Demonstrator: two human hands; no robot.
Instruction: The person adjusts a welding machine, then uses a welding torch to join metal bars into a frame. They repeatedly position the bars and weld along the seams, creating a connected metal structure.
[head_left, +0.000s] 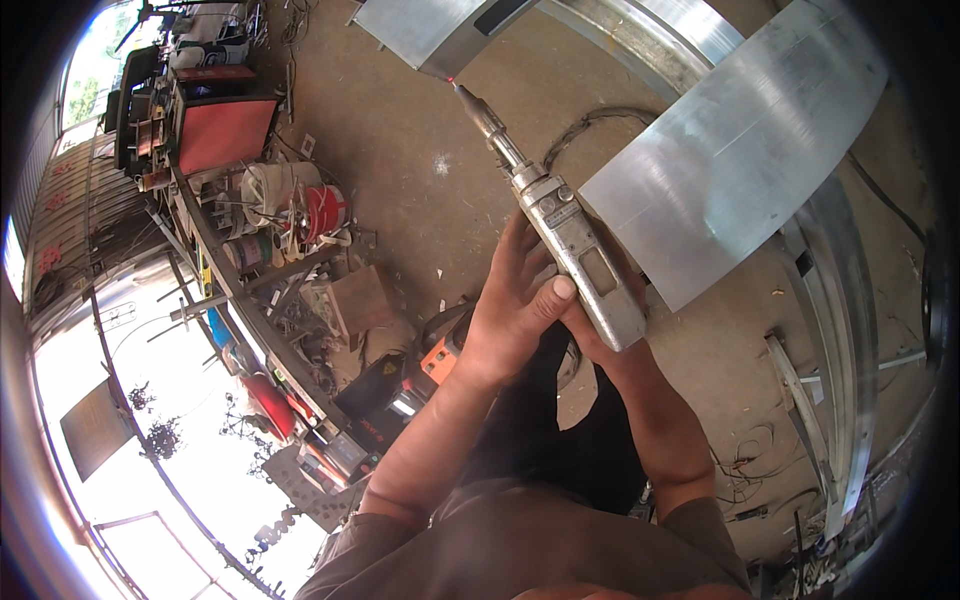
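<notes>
Folded metal panel, torch-like tool tip at its lower corner
Probably stiff and weighty, best held by its body; left hand curls round it, thumb on top; right hand beneath, closure I cannot tell

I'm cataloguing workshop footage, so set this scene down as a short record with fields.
Tool: silver handheld tool, nozzle toward upper left
Left hand: gripping it, thumb along its edge
Right hand: around it, partly hidden
Red glow: between nozzle tip and corner of upper metal piece
Right side: shiny metal sheet
Left side: red bucket
</notes>
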